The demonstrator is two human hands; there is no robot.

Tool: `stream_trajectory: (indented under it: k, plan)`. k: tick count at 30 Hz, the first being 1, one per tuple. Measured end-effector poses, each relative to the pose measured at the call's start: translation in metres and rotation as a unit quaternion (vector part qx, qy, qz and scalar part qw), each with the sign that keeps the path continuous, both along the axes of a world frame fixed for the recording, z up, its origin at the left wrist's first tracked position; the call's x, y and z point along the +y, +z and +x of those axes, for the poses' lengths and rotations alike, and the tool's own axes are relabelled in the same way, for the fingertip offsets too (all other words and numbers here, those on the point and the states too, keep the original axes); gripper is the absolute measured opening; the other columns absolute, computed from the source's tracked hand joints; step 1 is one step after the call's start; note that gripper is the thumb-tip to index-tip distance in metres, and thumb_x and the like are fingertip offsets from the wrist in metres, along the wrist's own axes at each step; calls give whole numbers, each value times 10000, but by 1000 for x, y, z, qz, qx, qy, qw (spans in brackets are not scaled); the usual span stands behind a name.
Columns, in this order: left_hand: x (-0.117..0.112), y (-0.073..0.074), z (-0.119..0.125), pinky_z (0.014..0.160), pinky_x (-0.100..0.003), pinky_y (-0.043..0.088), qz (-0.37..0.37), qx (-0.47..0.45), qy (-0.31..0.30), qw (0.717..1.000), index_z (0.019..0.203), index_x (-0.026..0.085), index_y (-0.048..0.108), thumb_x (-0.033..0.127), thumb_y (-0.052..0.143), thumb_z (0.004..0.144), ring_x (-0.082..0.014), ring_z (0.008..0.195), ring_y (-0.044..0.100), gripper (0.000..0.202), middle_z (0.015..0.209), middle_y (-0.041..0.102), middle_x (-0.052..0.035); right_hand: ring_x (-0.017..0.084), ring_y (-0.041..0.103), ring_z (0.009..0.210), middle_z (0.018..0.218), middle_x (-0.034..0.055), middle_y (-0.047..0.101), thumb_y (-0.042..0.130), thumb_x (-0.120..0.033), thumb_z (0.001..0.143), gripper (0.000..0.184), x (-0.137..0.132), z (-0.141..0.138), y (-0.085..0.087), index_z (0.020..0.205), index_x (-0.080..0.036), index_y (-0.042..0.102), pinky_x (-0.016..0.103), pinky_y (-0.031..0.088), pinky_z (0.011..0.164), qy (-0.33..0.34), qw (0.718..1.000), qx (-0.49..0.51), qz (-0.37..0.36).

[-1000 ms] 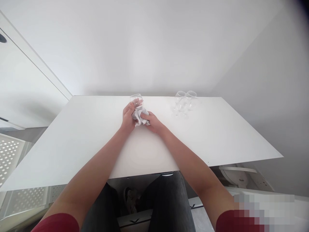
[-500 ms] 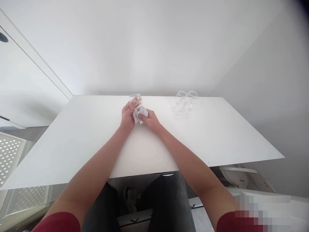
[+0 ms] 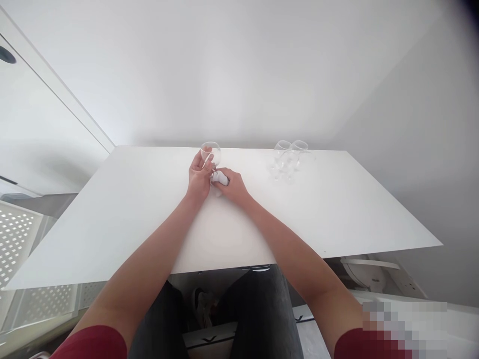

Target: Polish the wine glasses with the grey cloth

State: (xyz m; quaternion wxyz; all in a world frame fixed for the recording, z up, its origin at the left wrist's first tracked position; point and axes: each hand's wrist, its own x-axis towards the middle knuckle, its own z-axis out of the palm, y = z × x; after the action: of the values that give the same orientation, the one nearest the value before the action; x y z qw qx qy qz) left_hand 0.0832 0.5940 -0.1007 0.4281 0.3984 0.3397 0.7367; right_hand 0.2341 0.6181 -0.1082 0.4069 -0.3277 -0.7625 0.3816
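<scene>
Near the far middle of the table, my left hand (image 3: 200, 172) is closed around a clear wine glass (image 3: 211, 153), its bowl tilted away with the rim up. My right hand (image 3: 232, 183) grips a white cloth (image 3: 220, 177), bunched against the lower part of the glass around the stem. The glass's foot is hidden by the cloth and fingers. To the right, two more clear stemmed glasses (image 3: 287, 154) stand close together near the table's far edge.
The white table (image 3: 284, 224) runs wide before me, its far edge by a pale wall (image 3: 224, 75). A white perforated basket (image 3: 15, 239) is low at the left. Below the right edge is a round white object (image 3: 364, 274).
My right hand has turned over the cloth, which now looks more tightly bunched around the stem. The glass in my left hand has shifted slightly, its rim more round to view.
</scene>
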Motion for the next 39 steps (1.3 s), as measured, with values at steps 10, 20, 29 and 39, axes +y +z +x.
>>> stream_trajectory:
  k: [10, 20, 29, 39]
  plan:
    - [-4, 4, 8, 1088, -461, 556, -11, 58, -23, 998, 1317, 287, 749, 463, 936, 766, -353, 1411, 600, 607, 1551, 628, -109, 208, 629, 770, 909, 21, 748, 564, -174, 887, 356, -11, 7, 9, 1210, -213, 708, 307, 450, 738, 15, 977, -203, 61]
    - [6, -12, 4, 1149, -503, 504, -30, 62, 24, 997, 1343, 320, 710, 421, 952, 757, -343, 1462, 548, 643, 1550, 626, -94, 329, 547, 1198, 1498, 111, 650, 530, -41, 899, 625, -30, 9, 29, 1495, -209, 614, 445, 502, 942, 21, 882, -444, 156]
    - [1, -5, 10, 1116, -442, 499, -17, 102, -23, 994, 1298, 314, 700, 526, 857, 851, -290, 1392, 567, 519, 1577, 591, -90, 361, 498, 1374, 1702, 144, 462, 521, -94, 937, 661, -44, 22, 31, 1595, -159, 492, 458, 523, 980, -12, 833, -527, 166]
    - [0, 2, 14, 821, -330, 510, -61, 53, -51, 995, 1077, 290, 725, 654, 612, 989, -213, 1067, 633, 391, 1366, 671, -75, 377, 508, 1404, 1736, 137, 427, 436, -61, 953, 715, -101, 151, 24, 1662, -153, 459, 502, 525, 1039, -94, 822, -557, 72]
